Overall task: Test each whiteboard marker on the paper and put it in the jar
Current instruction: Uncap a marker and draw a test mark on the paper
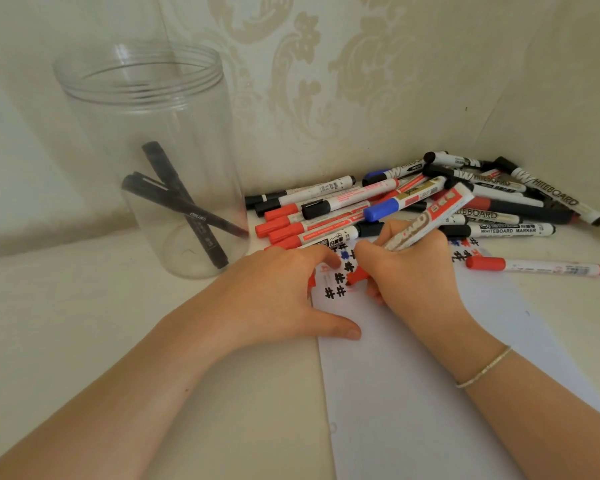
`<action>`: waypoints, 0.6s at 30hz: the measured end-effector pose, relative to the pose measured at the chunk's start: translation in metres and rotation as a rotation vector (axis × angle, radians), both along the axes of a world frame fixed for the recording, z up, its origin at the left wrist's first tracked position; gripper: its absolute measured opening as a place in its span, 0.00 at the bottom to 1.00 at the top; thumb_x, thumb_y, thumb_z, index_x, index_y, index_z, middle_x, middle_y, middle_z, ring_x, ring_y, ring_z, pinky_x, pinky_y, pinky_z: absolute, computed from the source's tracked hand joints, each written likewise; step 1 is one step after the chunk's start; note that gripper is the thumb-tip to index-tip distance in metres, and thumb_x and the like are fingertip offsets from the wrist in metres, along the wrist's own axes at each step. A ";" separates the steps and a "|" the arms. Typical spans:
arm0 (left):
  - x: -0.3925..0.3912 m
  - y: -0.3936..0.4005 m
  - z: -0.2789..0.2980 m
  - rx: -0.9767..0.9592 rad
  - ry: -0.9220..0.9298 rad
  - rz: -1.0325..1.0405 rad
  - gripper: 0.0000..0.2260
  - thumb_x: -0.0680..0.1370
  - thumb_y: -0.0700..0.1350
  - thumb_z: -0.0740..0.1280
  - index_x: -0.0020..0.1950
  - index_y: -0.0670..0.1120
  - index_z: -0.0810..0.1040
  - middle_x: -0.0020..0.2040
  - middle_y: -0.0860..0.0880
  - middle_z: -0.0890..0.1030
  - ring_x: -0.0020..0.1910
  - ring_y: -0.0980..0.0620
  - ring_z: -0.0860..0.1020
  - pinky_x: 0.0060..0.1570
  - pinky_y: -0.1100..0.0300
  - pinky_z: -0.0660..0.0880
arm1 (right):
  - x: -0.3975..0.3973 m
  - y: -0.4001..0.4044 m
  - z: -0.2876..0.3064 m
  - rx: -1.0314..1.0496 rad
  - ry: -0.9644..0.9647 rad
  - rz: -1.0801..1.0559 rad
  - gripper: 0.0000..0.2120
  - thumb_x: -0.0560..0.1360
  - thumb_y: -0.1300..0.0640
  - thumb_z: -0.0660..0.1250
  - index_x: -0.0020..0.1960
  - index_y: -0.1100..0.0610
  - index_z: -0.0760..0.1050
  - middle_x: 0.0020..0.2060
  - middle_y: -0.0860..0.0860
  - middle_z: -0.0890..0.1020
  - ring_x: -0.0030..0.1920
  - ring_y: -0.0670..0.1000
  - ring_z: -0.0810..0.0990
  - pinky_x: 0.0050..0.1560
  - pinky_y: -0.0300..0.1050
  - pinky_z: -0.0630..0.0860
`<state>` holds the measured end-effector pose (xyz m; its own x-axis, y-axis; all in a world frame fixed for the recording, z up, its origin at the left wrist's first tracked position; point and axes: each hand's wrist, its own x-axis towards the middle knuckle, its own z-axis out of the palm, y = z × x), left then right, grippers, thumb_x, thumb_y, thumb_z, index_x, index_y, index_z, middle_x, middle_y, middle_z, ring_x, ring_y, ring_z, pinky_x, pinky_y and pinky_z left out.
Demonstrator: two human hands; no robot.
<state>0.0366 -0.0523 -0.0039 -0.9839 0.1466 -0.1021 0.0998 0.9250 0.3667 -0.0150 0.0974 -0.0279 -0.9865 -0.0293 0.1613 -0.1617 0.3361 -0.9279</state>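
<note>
Fingers [378,252] of my right hand [411,275] are curled tight round a red whiteboard marker [426,218]. Its tip is down on the paper [413,393], and its back end sticks up and away toward the marker pile [430,199]. A red bit [355,275] shows just under this hand; I think it is the marker's front end, but I cannot tell for sure.

My left hand [278,296] lies on the left edge of the paper. Its thumb is stretched out flat on the sheet, and its fingers bend down near the little marks [338,282]. I see a bit of red by its fingers, but I cannot tell if it holds anything.

Those marks are small black, blue and red crosses, close to the top edge of the paper, between my two hands. Lower down, the sheet is plain white, with lots of room.

Right behind my hands, the pile of red, blue and black markers touches the top of the paper and fills the corner by the wall. One red marker [534,266] lies alone on the right, at the edge of the sheet.

I see the clear jar [146,109] standing upright on the bench [84,306], off to the left, apart from the paper. Two black markers [181,202] lean crossed inside it. Its mouth is wide open, and bare bench lies between the jar and my left hand.
</note>
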 end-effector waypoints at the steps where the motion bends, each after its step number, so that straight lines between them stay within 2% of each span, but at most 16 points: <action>1: 0.000 0.000 0.000 0.003 0.002 0.002 0.36 0.60 0.72 0.69 0.66 0.64 0.67 0.35 0.61 0.70 0.35 0.64 0.70 0.37 0.63 0.70 | 0.001 -0.001 -0.001 0.013 0.011 0.000 0.12 0.67 0.65 0.67 0.29 0.62 0.67 0.24 0.64 0.74 0.21 0.51 0.70 0.24 0.40 0.68; 4: 0.000 0.000 -0.001 0.006 0.007 0.009 0.36 0.60 0.73 0.69 0.65 0.64 0.67 0.35 0.60 0.72 0.36 0.64 0.71 0.38 0.62 0.72 | 0.002 -0.002 -0.001 0.062 0.041 -0.006 0.12 0.67 0.66 0.67 0.30 0.67 0.65 0.23 0.57 0.68 0.25 0.49 0.64 0.25 0.40 0.63; 6: 0.000 0.000 -0.001 0.005 0.008 0.012 0.36 0.59 0.73 0.69 0.65 0.64 0.67 0.35 0.60 0.71 0.36 0.64 0.71 0.37 0.61 0.71 | 0.001 -0.001 0.000 0.056 0.027 0.000 0.11 0.67 0.66 0.66 0.31 0.69 0.65 0.24 0.56 0.68 0.26 0.50 0.64 0.25 0.40 0.62; 9: 0.000 0.000 -0.001 -0.001 0.000 0.009 0.37 0.60 0.73 0.69 0.65 0.64 0.67 0.36 0.61 0.72 0.37 0.63 0.71 0.38 0.61 0.72 | 0.002 0.000 0.001 -0.007 0.004 -0.013 0.10 0.68 0.67 0.66 0.31 0.65 0.67 0.23 0.59 0.70 0.21 0.51 0.68 0.22 0.38 0.65; 11: 0.000 0.000 -0.001 0.001 0.001 0.011 0.36 0.59 0.73 0.69 0.65 0.64 0.67 0.36 0.61 0.71 0.37 0.62 0.72 0.37 0.61 0.71 | 0.002 -0.001 0.001 0.001 0.043 -0.017 0.11 0.68 0.67 0.66 0.31 0.67 0.66 0.24 0.62 0.71 0.23 0.53 0.68 0.25 0.41 0.66; 13: 0.001 0.000 -0.001 0.005 0.002 0.015 0.36 0.60 0.73 0.69 0.65 0.65 0.67 0.36 0.60 0.72 0.37 0.62 0.72 0.38 0.61 0.72 | 0.003 -0.002 0.000 0.034 0.056 -0.014 0.12 0.67 0.67 0.66 0.30 0.67 0.65 0.23 0.59 0.68 0.25 0.52 0.65 0.26 0.42 0.64; 15: 0.001 0.000 0.000 0.003 0.007 0.009 0.36 0.60 0.73 0.69 0.66 0.64 0.67 0.36 0.61 0.72 0.37 0.63 0.71 0.38 0.62 0.72 | 0.003 -0.001 0.000 0.061 0.041 0.008 0.12 0.68 0.67 0.65 0.30 0.63 0.64 0.22 0.53 0.65 0.26 0.48 0.62 0.26 0.41 0.62; 18: 0.001 0.000 -0.001 0.008 0.016 0.001 0.37 0.60 0.73 0.69 0.66 0.64 0.66 0.36 0.63 0.69 0.37 0.65 0.70 0.36 0.63 0.69 | 0.002 0.001 0.003 -0.034 -0.003 0.034 0.11 0.69 0.68 0.66 0.31 0.62 0.66 0.24 0.56 0.66 0.24 0.49 0.62 0.25 0.39 0.62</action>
